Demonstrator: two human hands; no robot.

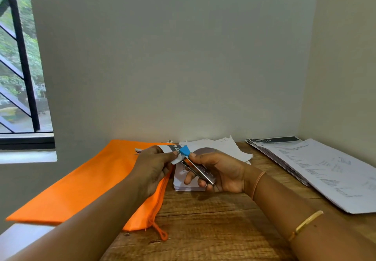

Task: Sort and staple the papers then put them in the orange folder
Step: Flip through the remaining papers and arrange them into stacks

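My left hand (pixel 151 166) grips a small set of papers (pixel 167 149) with a dark printed band, held up above the table. My right hand (pixel 218 171) holds a metal stapler (pixel 198 169) with a blue tip, its jaws closed over the corner of those papers. The orange folder (pixel 81 185) lies flat at the left, under my left forearm, with an orange string hanging at its near edge. A loose pile of papers (pixel 219 146) sits behind and under my hands.
A larger stack of printed sheets (pixel 317 169) lies fanned at the right by the side wall. The wooden table (pixel 203 220) meets the wall close behind. A barred window (pixel 20 67) is at the left.
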